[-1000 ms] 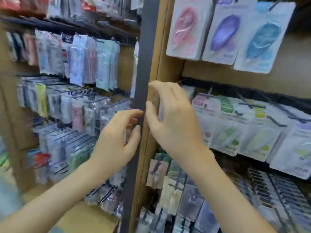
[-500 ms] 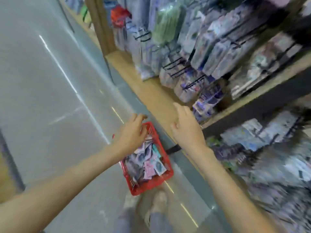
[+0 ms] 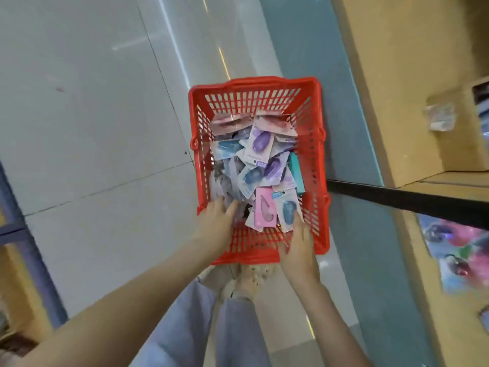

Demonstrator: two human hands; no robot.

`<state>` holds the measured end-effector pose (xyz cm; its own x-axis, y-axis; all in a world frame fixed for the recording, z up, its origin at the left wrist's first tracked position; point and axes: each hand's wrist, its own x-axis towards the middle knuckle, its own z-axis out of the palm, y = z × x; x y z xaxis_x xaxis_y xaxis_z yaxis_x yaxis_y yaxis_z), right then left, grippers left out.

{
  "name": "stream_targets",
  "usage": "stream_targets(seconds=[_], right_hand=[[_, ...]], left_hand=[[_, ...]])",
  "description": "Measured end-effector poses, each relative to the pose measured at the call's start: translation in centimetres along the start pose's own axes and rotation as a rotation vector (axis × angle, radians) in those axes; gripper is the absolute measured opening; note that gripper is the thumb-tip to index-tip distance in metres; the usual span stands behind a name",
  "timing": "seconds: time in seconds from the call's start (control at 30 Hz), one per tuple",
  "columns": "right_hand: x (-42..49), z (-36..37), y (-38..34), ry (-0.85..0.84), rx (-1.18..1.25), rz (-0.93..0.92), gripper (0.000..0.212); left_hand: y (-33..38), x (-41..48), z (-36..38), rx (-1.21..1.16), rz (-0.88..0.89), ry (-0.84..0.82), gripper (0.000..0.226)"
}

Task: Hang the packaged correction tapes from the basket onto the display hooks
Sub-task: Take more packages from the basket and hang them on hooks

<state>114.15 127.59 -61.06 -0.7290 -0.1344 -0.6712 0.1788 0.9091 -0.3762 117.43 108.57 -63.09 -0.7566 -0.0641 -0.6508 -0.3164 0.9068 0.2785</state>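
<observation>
Two hands in the red basket [image 3: 254, 83]: left hand [image 3: 217, 225], fingers straight, rests on packaged correction tapes [image 3: 260, 143] at the near-left corner; right hand [image 3: 299, 251] touches a blue pack [image 3: 288, 211] at the near-right corner, grip unclear; labels too blurred to read.

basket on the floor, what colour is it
The basket is bright red plastic with slotted walls, seen best in the head view.
</observation>
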Motion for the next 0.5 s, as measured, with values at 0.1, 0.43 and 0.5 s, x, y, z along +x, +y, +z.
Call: stream_targets(seconds=[0.1, 0.43, 0.5], right_hand=[[4.5, 3.4, 3.4, -0.024, -0.007, 0.045, 0.080], [13.0, 6.4, 7.5, -0.074, -0.098, 0.121, 0.100], [13.0, 6.3, 6.9, -0.012, -0.152, 0.139, 0.097]], left_hand=[[-0.7, 2.3, 4.6, 0.077, -0.063, 0.012, 0.072], [0.0, 4.3, 6.2, -0.039, -0.232, 0.069, 0.067], [-0.2, 4.0, 6.3, 0.031, -0.176, 0.124, 0.070]])
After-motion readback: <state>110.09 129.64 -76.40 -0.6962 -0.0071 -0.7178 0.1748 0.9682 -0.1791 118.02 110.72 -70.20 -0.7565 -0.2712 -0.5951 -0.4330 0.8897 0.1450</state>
